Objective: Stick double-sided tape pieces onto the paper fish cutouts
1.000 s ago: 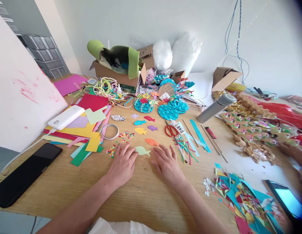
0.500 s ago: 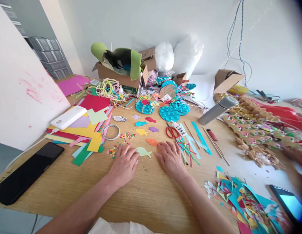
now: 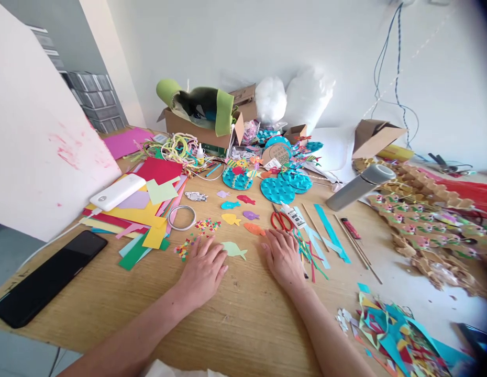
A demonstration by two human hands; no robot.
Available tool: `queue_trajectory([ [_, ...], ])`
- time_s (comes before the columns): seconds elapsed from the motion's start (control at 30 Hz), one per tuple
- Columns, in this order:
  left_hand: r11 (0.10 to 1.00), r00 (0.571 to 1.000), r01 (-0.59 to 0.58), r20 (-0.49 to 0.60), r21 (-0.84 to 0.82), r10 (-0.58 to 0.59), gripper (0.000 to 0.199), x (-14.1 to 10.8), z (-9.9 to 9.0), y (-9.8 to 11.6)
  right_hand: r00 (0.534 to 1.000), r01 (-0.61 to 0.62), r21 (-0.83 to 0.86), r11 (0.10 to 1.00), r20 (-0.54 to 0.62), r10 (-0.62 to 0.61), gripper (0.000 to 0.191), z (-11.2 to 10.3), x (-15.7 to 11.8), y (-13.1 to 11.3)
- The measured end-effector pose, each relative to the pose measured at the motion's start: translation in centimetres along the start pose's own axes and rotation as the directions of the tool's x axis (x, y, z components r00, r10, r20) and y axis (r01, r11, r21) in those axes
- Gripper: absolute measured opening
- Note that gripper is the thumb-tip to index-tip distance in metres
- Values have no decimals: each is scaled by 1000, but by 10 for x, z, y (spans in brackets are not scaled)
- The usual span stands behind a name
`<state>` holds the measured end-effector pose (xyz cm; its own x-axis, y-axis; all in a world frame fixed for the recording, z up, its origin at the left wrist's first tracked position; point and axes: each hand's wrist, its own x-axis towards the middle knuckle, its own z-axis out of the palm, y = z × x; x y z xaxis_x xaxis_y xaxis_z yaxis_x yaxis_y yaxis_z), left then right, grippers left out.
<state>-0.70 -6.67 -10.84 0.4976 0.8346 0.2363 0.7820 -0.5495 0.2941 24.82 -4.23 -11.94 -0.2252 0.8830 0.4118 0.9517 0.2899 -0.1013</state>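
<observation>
My left hand lies palm down on the wooden table, fingers loosely spread, by small confetti-like paper bits. A light green paper fish lies just right of its fingers. My right hand also rests flat with fingers out, holding nothing. Its fingertips are close to an orange paper fish and the red-handled scissors. Farther back lie a yellow fish, a purple fish, a blue fish, a red fish and a pale lilac fish.
Coloured paper sheets, a white power bank and a black phone lie left. Blue bumpy craft pieces stand behind. Right are a glue tube, thin sticks, a grey bottle and paper scraps.
The camera view has shifted, so most things appear slightly lower and farther right. Both hands stay flat on the table. A hand at the far right edge is now mostly lost in shadow.
</observation>
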Motion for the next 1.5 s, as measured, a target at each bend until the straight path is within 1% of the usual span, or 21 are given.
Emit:
queue_trajectory([
  [0.1,1000,1000,-10,10,26,10,29,1,-2,1,996,49,125,991,-79,-40,33,-5,-3,-1],
  [0.2,998,999,-24,32,52,22,29,4,-4,1,986,158,240,958,-98,-138,28,-12,-7,-4],
  [0.3,997,999,-39,35,72,37,27,10,-4,1,973,229,298,927,-41,-227,30,-15,-9,-8],
  [0.47,995,998,-55,20,86,53,26,22,-1,1,949,264,325,908,80,-304,41,-13,-8,-14],
  [0.6,997,999,-48,6,63,48,24,27,-2,1,944,248,312,917,135,-301,39,-10,-6,-16],
  [0.7,998,999,-41,-3,51,41,22,28,-2,1,945,235,333,913,141,-294,37,-9,-6,-17],
  [0.87,998,999,-35,9,59,34,24,26,-1,1,952,224,305,926,135,-275,48,-7,-5,-18],
  [0.97,997,999,-38,10,67,38,24,25,0,2,945,245,277,929,146,-293,50,-6,-4,-20],
  [1.03,996,999,-39,12,74,38,25,25,0,2,939,267,289,919,138,-316,47,-7,-4,-20],
  [1.13,996,999,-38,15,79,37,26,24,0,2,938,291,328,899,86,-336,41,-9,-5,-19],
  [1.27,996,999,-38,17,82,37,27,24,0,2,958,267,317,910,19,-287,42,-9,-7,-17],
  [1.33,996,1000,-28,16,85,27,27,24,1,2,962,252,300,920,27,-272,43,-6,-7,-16],
  [1.5,994,1000,-19,9,105,18,29,24,2,2,955,267,253,930,63,-291,41,-3,-6,-17],
])
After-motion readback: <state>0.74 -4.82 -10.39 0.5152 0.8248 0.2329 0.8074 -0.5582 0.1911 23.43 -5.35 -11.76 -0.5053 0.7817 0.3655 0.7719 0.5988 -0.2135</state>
